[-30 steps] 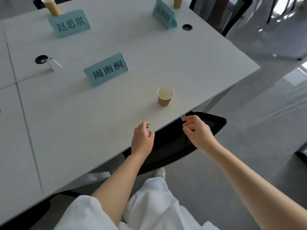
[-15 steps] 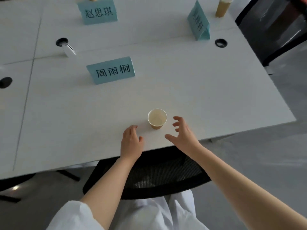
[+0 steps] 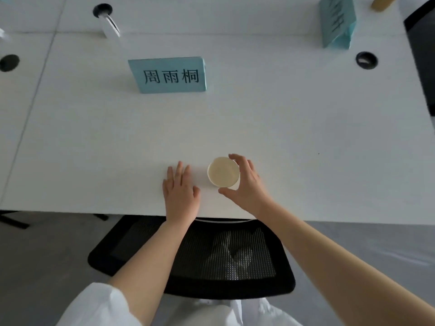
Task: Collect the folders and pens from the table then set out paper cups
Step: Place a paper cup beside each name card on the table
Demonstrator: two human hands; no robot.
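Note:
A brown paper cup (image 3: pixel 223 172) stands upright on the white table (image 3: pixel 294 137) near its front edge. My right hand (image 3: pixel 247 184) curls round the cup's rim, thumb on the near side and fingers on the far right side. My left hand (image 3: pixel 180 191) lies flat on the table just left of the cup, fingers straight, not touching it. Another paper cup (image 3: pixel 382 2) shows partly at the far right corner.
A teal name card (image 3: pixel 168 75) stands behind the cup and a second one (image 3: pixel 337 22) stands at the far right. Cable holes (image 3: pixel 366 60) (image 3: pixel 9 63) (image 3: pixel 102 10) dot the table. A black mesh chair (image 3: pixel 211 255) sits under the front edge.
The view has swung square to the table. My right hand moved from beside the cup to hold it. My left hand flattened onto the table.

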